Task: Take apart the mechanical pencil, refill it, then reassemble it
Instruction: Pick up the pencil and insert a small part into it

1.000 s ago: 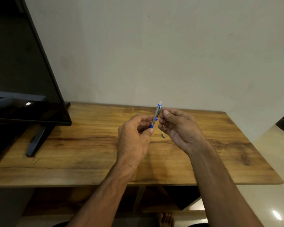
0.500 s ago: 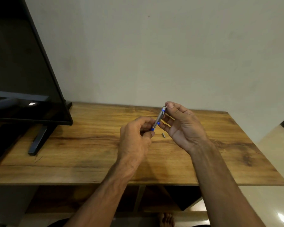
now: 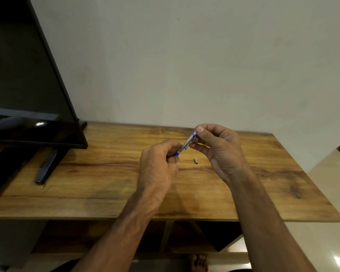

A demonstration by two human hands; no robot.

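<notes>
From the head camera, both forearms reach out over a wooden table [image 3: 90, 173] that stands against a plain pale wall [image 3: 184, 65]. The mechanical pencil [image 3: 187, 142], silver-grey with blue parts, is held in the air just above the middle of the tabletop, between the two hands. It is tilted, with its lower end toward the person and to the left and its upper end up and to the right. The left hand [image 3: 159, 162] has its fingers curled round the lower end of the pencil and grips it, so the tip is hidden. The right hand [image 3: 221, 148] pinches the upper end, the thumb pressed on the top by the blue collar and a finger beneath; its other fingers are loosely bent. A small grey cylindrical piece [image 3: 195, 161] lies on the table just below and between the hands, touching neither. At the left a dark television [image 3: 28, 85] stands on the table, with one black stand foot [image 3: 46, 167] angled toward the front edge. Below the table's front edge a bare foot [image 3: 199, 262] shows on the pale floor [image 3: 332, 193].
</notes>
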